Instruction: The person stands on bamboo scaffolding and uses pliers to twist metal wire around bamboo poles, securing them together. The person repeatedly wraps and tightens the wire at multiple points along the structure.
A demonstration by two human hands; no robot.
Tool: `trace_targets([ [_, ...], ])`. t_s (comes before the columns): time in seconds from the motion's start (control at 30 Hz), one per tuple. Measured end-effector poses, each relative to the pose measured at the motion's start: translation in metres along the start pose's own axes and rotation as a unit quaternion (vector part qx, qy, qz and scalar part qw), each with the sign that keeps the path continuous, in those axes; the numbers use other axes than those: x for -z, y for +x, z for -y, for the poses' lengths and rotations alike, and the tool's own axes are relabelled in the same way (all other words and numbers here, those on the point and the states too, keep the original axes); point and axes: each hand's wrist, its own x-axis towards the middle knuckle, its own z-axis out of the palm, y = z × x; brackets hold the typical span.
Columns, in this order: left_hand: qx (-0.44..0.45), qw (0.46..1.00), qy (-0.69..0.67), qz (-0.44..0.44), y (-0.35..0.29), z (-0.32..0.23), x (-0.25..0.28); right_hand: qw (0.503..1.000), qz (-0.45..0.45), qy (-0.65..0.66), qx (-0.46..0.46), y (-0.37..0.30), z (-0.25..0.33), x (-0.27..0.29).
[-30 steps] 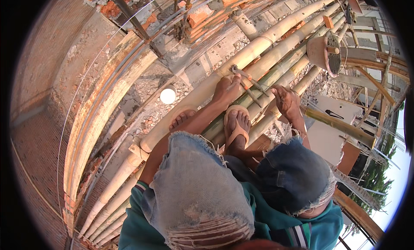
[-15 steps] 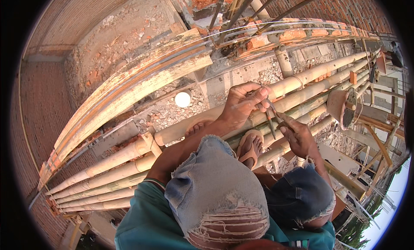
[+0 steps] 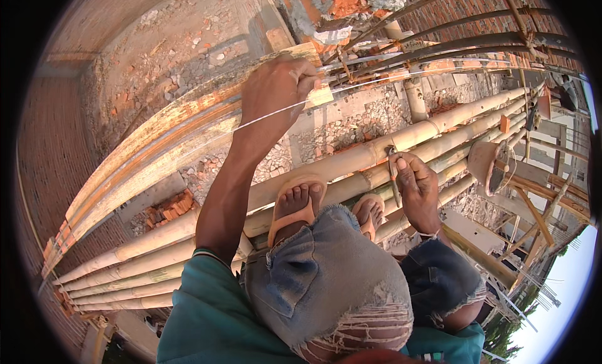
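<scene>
My left hand (image 3: 276, 91) reaches to the end of the wooden boards (image 3: 188, 122), its fingers curled closed beside the rusty steel bars. What those fingers hold, if anything, is hidden. A taut white string (image 3: 351, 85) runs across the back of that hand near the wrist. Lower and to the right, my right hand (image 3: 419, 191) is closed around a slim metal hand tool that looks like pincers (image 3: 394, 169), its head pointing up and away from me. The pincers are held just above the bamboo poles (image 3: 351, 160), where both my sandalled feet (image 3: 298, 204) stand.
Several bent steel bars (image 3: 451, 47) stick out at the upper right beside a broken brick column (image 3: 351, 6). Rubble (image 3: 342, 122) lies below the poles. A bucket (image 3: 489, 166) hangs at the right. Brick walls (image 3: 56, 163) rise at the left.
My left hand has left the pincers and moved up and left to the board end. The right hand keeps the pincers, now turned upward. My left foot shows more fully on the poles.
</scene>
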Motion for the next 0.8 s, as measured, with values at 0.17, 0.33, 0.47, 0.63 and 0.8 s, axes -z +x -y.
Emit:
trace_targets([
  [0.17,0.04,0.991,0.037,0.125,0.036,0.009,-0.012,0.999,-0.014,-0.003,-0.037,-0.018,0.031,-0.009],
  [0.33,-0.02,0.981,0.123,0.152,0.046,0.008,-0.012,0.999,-0.033,-0.033,-0.023,-0.035,0.053,-0.003],
  [0.47,-0.04,0.97,0.182,0.157,0.042,0.008,-0.019,0.999,-0.007,-0.045,-0.013,-0.023,0.044,0.003],
  [0.63,-0.087,0.985,0.123,0.086,0.032,0.01,-0.023,0.999,-0.001,-0.02,0.041,0.005,0.029,0.002],
  [0.8,-0.069,0.992,0.077,0.076,0.027,0.007,-0.031,0.986,-0.04,-0.077,0.145,0.047,0.0,-0.002],
])
